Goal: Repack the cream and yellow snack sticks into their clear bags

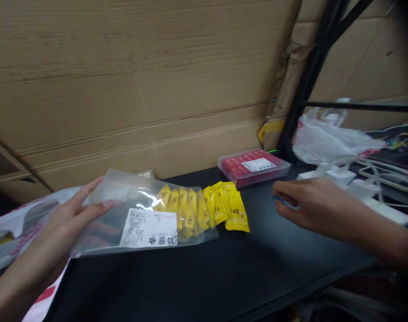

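My left hand (69,219) grips the closed-off left end of a clear plastic bag (126,194), thumb on top and some fingers showing blurred through the plastic. A white printed label (148,228) is stuck on the bag. Several yellow sachets (190,210) lie in a row inside it, and the row runs on out past the right end, where a yellow sachet (237,210) lies flat on the black table. Off to the right, my right hand (307,205) is closed around a small bluish thing (286,202), mostly hidden by the fingers.
Behind the bag, a clear box with red contents (247,167) stands near the cardboard wall (140,80). White plugs and cables (338,174) and a white plastic bag (334,138) lie at right by a black metal post (311,71). Another printed plastic bag (26,223) is at left.
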### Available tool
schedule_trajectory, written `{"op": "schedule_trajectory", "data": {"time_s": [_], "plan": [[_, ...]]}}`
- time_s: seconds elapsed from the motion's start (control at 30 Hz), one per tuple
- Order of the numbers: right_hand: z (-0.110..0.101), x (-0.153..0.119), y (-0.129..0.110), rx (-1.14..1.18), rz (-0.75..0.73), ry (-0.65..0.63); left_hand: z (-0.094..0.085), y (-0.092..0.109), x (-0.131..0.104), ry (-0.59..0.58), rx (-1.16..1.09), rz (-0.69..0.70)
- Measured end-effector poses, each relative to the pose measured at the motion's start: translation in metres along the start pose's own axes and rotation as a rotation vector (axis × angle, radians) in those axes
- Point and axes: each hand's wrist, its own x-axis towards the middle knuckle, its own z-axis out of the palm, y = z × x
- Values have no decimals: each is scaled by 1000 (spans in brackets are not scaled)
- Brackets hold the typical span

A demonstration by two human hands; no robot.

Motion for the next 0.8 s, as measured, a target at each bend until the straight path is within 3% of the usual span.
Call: {"op": "schedule_trajectory", "data": {"time_s": [0.07,0.17,0.27,0.33,0.43,0.5,0.57,0.8], "plan": [[-3,0,13,-297,-7,-114,-2,0,2,-1,-26,0],[8,5,28,-423,24,-194,-9,1,7,14,-30,35],[15,8,31,-449,107,-156,-17,5,12,63,35,46],[15,11,20,-424,181,-93,-19,6,14,81,61,40],[17,18,-11,-188,138,-56,-12,6,11,57,34,28],[21,25,-34,50,29,-125,-2,6,6,25,15,19],[26,33,-52,204,39,-135,9,8,1,14,-1,25],[37,64,-64,640,85,-80,24,6,-5,30,-34,54]]}}
